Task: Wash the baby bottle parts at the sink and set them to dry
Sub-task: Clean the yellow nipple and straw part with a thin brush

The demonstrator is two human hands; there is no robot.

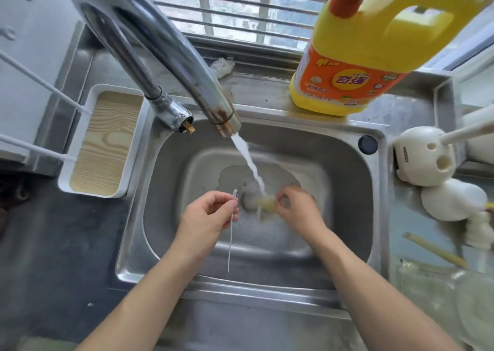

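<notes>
Over the sink [267, 284], our left hand [208, 214] pinches a thin clear straw [230, 238] near its top; our right hand [299, 209] pinches a small yellowish part [267, 203] under running water [250, 163]; both seem light, soft, slippery.

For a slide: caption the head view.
Left hand pinches a thin clear straw; right hand holds a small yellowish part under water from the chrome tap, over a steel sink.
</notes>
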